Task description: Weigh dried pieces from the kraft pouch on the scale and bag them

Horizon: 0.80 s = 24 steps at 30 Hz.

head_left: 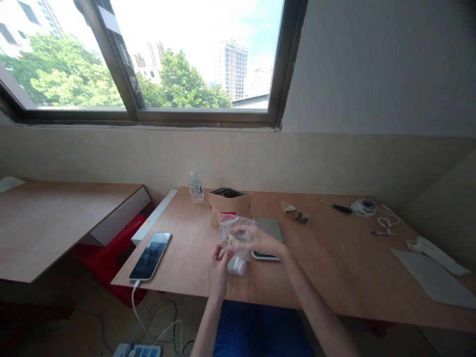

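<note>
Bag (243,237), clear and with pale contents, is positioned above the near part of the table (334,272), in front of the pouch (230,202) and beside the scale (269,228). Left hand (218,265) is nearly closed; thumb and fingers pinch the lower left edge of the bag. Right hand (265,242) reaches across the scale to the bag, fingers partly bent and seen through the film; whether they are inside or behind it, and how firmly they grip, cannot be told. Further clear plastic (237,266) lies below the bag. Pouch stands upright, mouth open. Packet (295,213) with dark and pale pieces lies right of the scale.
</note>
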{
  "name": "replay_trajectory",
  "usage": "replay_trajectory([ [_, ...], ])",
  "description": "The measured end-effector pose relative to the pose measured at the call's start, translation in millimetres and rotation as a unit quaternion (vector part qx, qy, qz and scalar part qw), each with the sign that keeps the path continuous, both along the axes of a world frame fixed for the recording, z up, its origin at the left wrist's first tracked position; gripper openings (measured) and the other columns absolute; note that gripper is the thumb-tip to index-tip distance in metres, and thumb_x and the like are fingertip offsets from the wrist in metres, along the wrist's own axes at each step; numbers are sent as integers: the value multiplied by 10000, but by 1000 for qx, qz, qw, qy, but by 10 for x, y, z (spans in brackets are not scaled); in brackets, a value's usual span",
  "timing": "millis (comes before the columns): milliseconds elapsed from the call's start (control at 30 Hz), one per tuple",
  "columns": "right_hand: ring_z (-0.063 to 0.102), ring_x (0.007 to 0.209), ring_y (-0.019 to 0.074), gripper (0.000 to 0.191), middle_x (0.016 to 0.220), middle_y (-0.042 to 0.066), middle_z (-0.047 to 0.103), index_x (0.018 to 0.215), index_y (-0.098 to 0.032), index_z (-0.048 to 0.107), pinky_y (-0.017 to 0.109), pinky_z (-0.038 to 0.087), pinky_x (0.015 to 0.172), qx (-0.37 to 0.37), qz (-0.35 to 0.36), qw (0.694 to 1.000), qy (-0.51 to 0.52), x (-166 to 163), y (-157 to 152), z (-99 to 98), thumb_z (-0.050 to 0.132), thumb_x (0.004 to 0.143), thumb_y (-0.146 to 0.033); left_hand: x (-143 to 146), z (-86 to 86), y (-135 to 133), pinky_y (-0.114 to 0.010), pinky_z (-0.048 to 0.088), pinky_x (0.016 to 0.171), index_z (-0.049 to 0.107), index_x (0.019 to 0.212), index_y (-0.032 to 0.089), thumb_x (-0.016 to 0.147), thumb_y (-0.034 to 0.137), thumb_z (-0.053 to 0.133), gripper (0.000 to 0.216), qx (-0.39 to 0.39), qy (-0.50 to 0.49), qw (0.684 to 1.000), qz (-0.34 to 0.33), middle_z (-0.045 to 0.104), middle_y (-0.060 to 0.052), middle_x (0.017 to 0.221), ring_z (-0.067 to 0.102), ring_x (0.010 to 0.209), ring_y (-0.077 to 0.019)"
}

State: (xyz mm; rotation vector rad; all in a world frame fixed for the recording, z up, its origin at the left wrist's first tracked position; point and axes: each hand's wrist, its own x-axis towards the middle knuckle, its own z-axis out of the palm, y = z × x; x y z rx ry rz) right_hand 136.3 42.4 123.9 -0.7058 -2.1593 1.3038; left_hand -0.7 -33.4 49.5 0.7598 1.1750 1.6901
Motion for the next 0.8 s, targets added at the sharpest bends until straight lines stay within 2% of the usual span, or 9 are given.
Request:
replay_trajectory([
  [167, 586, 720, 161, 356, 862, 22, 649, 1049, -182, 650, 254, 480, 642, -47, -60, 997, -6, 15, 5, -28, 654, 733, -345, 14, 2, 14, -261, 482, 737, 597, 885, 158, 697, 325, 679, 265, 13, -33, 999, 8, 653, -52, 915, 615, 844, -179],
  [367, 563, 694, 137, 409, 883, 4, 638, 1102, -232, 628, 243, 473, 642, -11, -50, 999, -17, -5, -17, -29, 674, 696, -244, 34, -8, 28, -244, 477, 683, 536, 699, 159, 632, 301, 726, 247, 3, -21, 999, 47, 625, -16, 758, 598, 736, -152],
  [467, 580, 731, 151, 367, 834, -3, 639, 1069, -224, 641, 255, 475, 667, -13, -71, 997, -5, 29, -10, -34, 667, 704, -256, 28, -33, 32, -255, 486, 688, 534, 701, 156, 630, 325, 728, 268, 3, -35, 998, 45, 615, -12, 742, 597, 721, -148],
  [533, 593, 792, 159, 351, 899, 6, 650, 1059, -218, 639, 261, 474, 709, -15, -91, 996, 21, 82, 11, -12, 665, 716, -285, 1, -62, 36, -263, 491, 720, 545, 720, 151, 645, 348, 721, 275, 2, -48, 998, 51, 611, -10, 759, 597, 741, -142],
  [667, 590, 906, 174, 388, 1079, 36, 634, 1103, -219, 611, 268, 479, 753, 5, -151, 984, 92, 184, 132, 139, 650, 740, -352, -93, -142, 45, -248, 489, 752, 553, 742, 147, 668, 369, 710, 282, -9, -65, 994, 90, 604, 0, 775, 592, 749, -115],
  [800, 593, 918, 175, 407, 1077, 42, 638, 1127, -214, 589, 276, 496, 763, 68, -248, 953, 162, 100, 398, 374, 617, 765, -399, -145, -212, 45, -252, 499, 736, 550, 725, 143, 632, 381, 736, 316, -29, -94, 989, 106, 594, 12, 733, 603, 692, -106],
])
